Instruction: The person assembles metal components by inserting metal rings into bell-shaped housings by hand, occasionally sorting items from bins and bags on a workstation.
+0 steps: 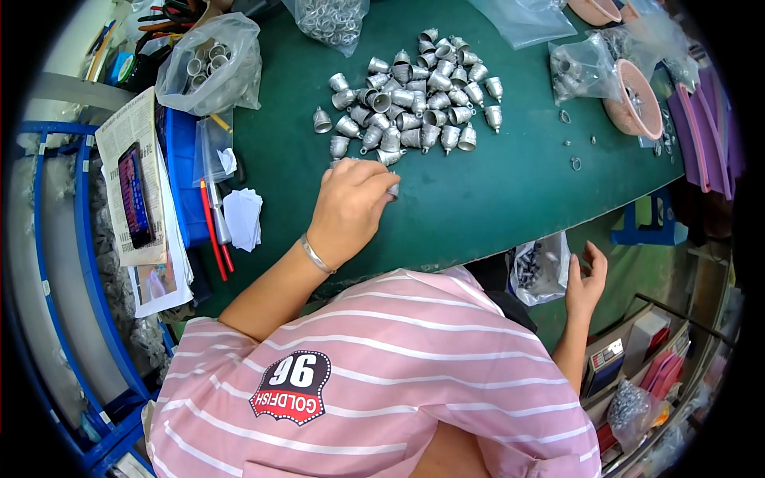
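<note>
My left hand [351, 203], a silver bangle on its wrist, is over the green table at the near edge of a heap of small grey metal bells [422, 99]. Its fingers are closed round one grey bell [393, 190], of which only a bit shows past the fingertips. Lower and to the right, beyond the table edge, my right hand [586, 283] hangs with its thumb and fingers apart and nothing between them. Beside it sits a white plastic bag [550, 275] of small dark metal parts.
On the left are a bag of metal rings [211, 64], red pens [215, 231], paper slips [242, 219] and a phone [135, 195] on newspaper. A pink basket [633, 99] and a clear bag [580, 70] lie at the far right. Below stands a blue stool [649, 223].
</note>
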`<state>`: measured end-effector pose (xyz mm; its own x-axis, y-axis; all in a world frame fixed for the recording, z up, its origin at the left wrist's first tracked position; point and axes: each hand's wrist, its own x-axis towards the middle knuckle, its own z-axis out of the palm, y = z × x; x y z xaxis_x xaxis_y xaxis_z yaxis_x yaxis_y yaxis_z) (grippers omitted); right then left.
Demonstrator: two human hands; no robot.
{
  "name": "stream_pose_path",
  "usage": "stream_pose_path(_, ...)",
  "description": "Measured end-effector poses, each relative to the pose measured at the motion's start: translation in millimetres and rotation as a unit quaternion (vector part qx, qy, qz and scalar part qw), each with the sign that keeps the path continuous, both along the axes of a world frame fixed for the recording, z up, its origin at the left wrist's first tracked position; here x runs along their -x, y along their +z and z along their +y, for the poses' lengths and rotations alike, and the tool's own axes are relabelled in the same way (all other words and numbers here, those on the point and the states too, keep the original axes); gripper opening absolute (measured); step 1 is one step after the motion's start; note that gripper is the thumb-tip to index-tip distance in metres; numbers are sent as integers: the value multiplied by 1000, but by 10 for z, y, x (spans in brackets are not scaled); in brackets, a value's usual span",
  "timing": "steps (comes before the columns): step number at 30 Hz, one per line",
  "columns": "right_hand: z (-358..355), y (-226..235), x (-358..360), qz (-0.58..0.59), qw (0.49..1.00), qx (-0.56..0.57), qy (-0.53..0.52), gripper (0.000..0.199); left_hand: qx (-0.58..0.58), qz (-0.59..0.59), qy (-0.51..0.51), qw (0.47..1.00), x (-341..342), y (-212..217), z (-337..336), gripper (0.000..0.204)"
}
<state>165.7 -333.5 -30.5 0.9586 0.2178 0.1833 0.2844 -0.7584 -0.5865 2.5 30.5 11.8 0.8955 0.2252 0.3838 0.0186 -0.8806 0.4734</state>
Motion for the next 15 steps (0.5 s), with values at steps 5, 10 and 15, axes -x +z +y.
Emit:
stream_pose_path(5, 934, 286, 136, 69, 945, -256, 190, 15, 107, -72, -8, 992, 23, 47, -26, 20)
stream_pose_path(10, 1812, 663, 455, 116, 844, -280, 443, 37, 582, -38, 26, 812, 82, 95, -305, 11)
stream_pose_path(15, 1967, 623, 504, 110, 829, -280, 471, 28, 662, 2, 34, 749, 121, 126, -324, 12)
